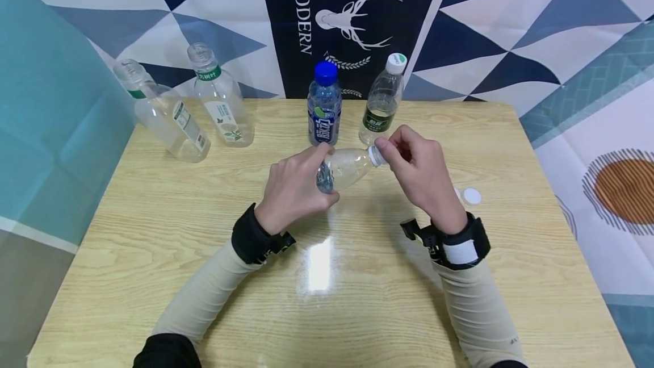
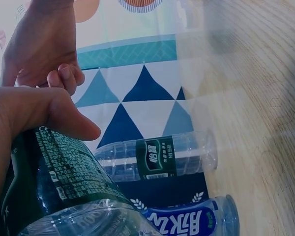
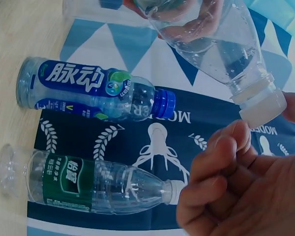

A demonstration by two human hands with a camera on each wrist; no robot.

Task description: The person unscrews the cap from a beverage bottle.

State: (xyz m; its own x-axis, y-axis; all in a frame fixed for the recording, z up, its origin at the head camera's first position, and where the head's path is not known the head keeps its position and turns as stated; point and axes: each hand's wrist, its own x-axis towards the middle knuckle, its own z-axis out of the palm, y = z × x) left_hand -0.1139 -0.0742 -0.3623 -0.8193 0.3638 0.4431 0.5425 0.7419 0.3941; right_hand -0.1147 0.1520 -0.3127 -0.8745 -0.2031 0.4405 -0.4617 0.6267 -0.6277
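A clear plastic water bottle point(image 1: 352, 168) is tilted nearly sideways above the middle of the table, its neck toward the right. My left hand point(image 1: 298, 183) grips it around the body, over a dark green label point(image 2: 64, 167). At the neck sits a white bottle cap point(image 3: 263, 107). My right hand point(image 1: 421, 172) pinches this cap between thumb and fingers, the other fingers curled. Just behind stand a blue-capped bottle point(image 1: 324, 104) with a blue label and a white-capped water bottle point(image 1: 382, 104) with a green label.
Two clear uncapped bottles, one more tilted in view point(image 1: 166, 121) and one beside it point(image 1: 225, 109), stand at the table's back left. A loose white cap point(image 1: 472, 196) lies right of my right wrist, another partly hidden beside it. Patterned cloth hangs behind the wooden table point(image 1: 357, 311).
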